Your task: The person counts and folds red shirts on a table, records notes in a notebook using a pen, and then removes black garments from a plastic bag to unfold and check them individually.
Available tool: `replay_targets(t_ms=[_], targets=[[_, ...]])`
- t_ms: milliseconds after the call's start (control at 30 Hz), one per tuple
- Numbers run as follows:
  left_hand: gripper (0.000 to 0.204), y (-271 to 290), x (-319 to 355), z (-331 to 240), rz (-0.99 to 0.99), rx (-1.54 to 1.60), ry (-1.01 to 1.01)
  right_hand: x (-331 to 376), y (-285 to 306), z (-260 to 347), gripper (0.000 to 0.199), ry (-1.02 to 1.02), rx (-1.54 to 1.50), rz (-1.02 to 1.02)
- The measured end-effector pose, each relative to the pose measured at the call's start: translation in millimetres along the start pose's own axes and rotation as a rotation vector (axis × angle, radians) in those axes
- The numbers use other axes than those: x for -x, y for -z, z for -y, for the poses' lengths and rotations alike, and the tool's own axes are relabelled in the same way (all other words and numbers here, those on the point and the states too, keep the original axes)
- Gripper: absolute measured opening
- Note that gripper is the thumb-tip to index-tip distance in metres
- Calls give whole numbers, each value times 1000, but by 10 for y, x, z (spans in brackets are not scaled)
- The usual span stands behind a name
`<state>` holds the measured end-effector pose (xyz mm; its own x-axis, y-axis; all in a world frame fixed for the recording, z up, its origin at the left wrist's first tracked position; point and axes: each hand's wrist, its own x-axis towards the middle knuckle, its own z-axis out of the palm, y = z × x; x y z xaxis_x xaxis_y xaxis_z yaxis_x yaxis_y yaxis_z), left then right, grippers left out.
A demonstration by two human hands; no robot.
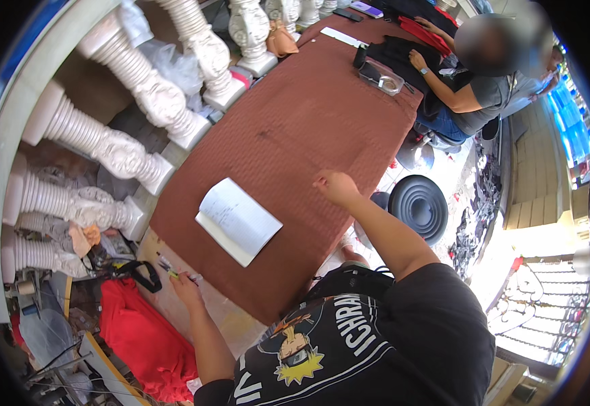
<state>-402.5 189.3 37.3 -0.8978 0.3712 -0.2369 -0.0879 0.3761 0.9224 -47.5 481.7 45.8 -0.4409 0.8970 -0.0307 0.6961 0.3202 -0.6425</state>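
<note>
The table [308, 128], under a brown cloth, runs from the near edge up to the far end; its near corner is hidden behind the person's black shirt [376, 352], and the fisheye rim bends its far end, so the small things there are hard to read. A row of white balusters [139, 81] lines the left side, the lower ones partly buried in clutter and cut by the dark rim; a red cloth [139, 338] lies on the floor below the table's left edge; a round black ribbed lid or basin [420, 206] sits on the ground to the right, half behind the right forearm. At the far end a second person sits with both hands on dark and red fabric [403, 54]; a clear box [381, 76] stands just beside that fabric.

A folded white sheet of paper [237, 220] lies flat near the middle of the table's near half; faint writing on it is too small to make out. The right hand [335, 186] rests on the cloth, curled loosely with fingers tucked down, holding nothing that shows; the paper lies to its left, near but apart. The left hand [185, 287] is off the table's left edge, below and left of the paper, its grip closed on a thin pen [170, 269] with a yellow-green band; the pen's tip points up-left, away from the paper, and a second thin stick beside it cannot be told apart clearly.
</note>
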Motion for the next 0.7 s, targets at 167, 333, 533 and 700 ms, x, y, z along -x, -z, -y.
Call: replay_targets(t_ms=[167,333,533,700], targets=[[24,-983,429,-295,232,-271,-318,-610,643,-1132,35,-307,-173,-349],[23,-2090,1201,-738,454,-238,-103,-1363,1293,-2579,39,-558,-305,-633],[23,-2720,1472,-912,458,-566,-222,-2043,1769,-3022,36,-657,-507,-665],[24,-2841,1097,-838,305,-800,-146,-2391,1840,-3126,36,-669,-688,-585]])
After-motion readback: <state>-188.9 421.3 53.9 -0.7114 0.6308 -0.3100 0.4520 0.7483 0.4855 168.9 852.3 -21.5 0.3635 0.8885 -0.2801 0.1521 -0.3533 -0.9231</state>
